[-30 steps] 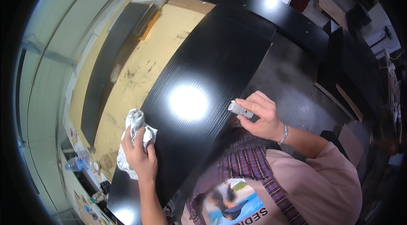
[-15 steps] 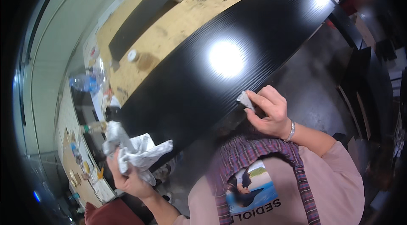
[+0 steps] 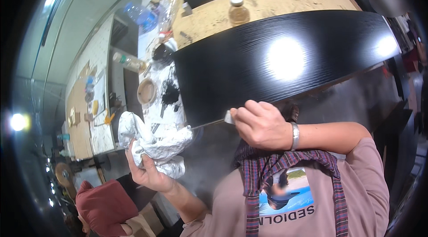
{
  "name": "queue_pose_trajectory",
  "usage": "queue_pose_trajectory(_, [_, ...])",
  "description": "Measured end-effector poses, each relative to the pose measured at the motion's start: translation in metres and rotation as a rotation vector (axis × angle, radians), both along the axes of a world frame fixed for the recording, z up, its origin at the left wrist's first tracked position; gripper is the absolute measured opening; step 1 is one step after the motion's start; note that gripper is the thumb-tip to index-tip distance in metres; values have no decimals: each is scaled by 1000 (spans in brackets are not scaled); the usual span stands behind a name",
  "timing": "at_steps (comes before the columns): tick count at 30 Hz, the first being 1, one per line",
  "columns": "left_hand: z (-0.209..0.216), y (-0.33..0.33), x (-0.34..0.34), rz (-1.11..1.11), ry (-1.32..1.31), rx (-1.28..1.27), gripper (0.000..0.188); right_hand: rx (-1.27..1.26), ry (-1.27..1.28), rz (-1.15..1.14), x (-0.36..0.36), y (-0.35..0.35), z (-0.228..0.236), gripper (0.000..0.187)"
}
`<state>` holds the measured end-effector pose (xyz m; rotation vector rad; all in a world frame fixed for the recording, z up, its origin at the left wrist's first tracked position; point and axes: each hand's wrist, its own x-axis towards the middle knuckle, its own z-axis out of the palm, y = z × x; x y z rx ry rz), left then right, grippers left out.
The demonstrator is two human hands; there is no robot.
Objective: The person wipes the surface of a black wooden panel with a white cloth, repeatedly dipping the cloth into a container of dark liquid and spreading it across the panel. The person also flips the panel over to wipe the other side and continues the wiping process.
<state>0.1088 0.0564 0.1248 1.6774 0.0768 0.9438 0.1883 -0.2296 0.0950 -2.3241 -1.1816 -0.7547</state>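
Observation:
A long black panel with a fine wood-grain surface lies across in front of me, reflecting a bright lamp. My right hand, with a metal band at the wrist, pinches a small grey-white folded pad at the panel's near edge. Most of that pad is covered by my fingers, so its material cannot be made out. Off the panel's near left corner, my left hand grips a crumpled white rag that has grey smudges and hangs over the fingers.
Behind the panel a capped jar of amber liquid stands on a stained tan worktop. Further left are a round tub, a black-stained pot and a clear plastic bottle. A person in a red top is at lower left.
My view has turned, so the panel now lies more level. The right hand with the pad has moved left along the near edge towards the left corner. My left hand still holds the rag.

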Motion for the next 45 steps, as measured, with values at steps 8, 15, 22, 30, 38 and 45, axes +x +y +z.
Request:
queue_pose_trajectory(8, [-28,35,-27,224,24,66,41,-18,-11,201,18,109,-27,14])
queue_pose_trajectory(15, [-39,40,-31,247,32,-22,41,16,24,178,16,89,-20,19])
queue_pose_trajectory(22, [-38,37,-10,172,90,23,38,74,56,68,19,15,-13,24])
queue_pose_trajectory(30, [-15,0,29,-42,128,159,38,-15,129,-837,-15,-201,5,33])
queue_pose_trajectory(38, [15,-110,131,-419,1,903,51,1064,857,-146,17,-112,31,34])
queue_pose_trajectory(45, [-5,-110,75,-1141,467,-613,40,1011,1309,549,36,-34,43,39])
